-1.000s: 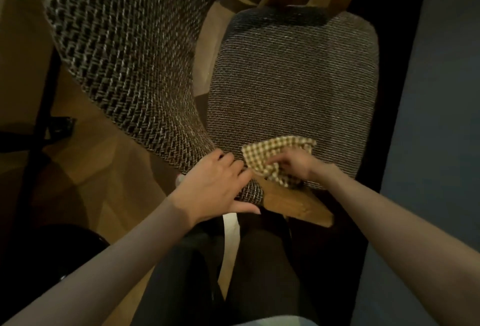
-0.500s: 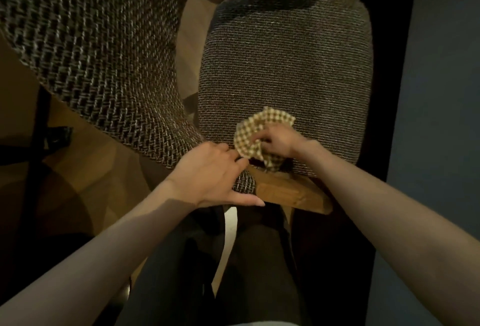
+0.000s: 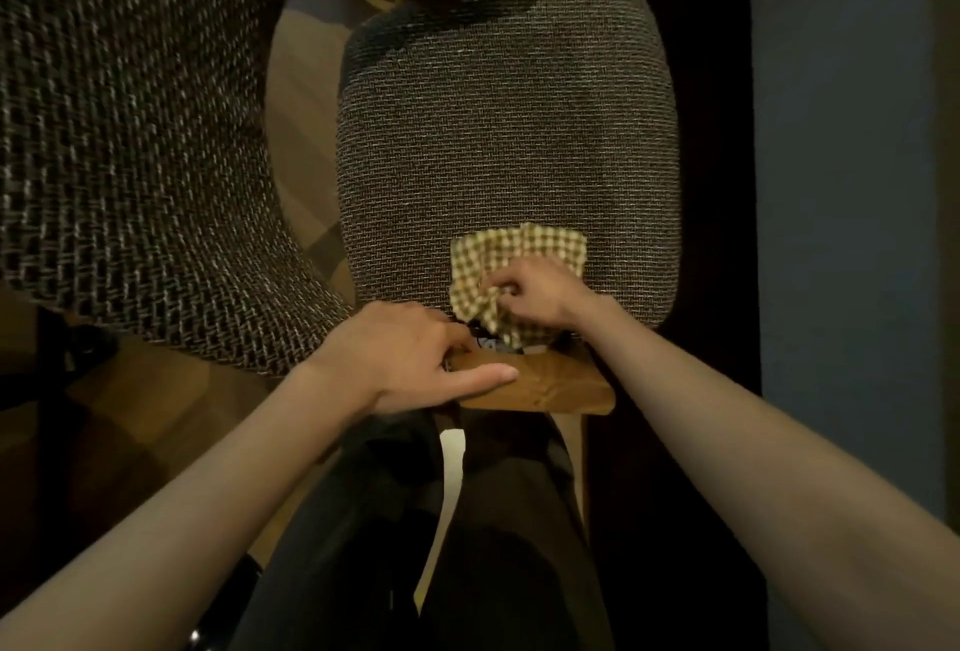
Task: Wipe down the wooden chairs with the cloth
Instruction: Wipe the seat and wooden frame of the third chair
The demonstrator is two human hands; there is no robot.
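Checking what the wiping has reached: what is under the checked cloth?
The checked cloth lies on the woven seat cushion, pinched by the right hand. The cushion beneath it is covered.

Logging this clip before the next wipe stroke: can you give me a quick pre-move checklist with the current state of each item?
1. Checked cloth gripped by right hand: ok, fingers pinch it in a bunch.
2. Cloth touching the chair: ok, it lies on the woven seat near its front edge.
3. Cloth on wood: not ok, the wooden frame piece lies bare below it.
4. Left hand steadying the chair: ok, resting on the frame piece.
5. Cloth damp or dry: cannot tell.
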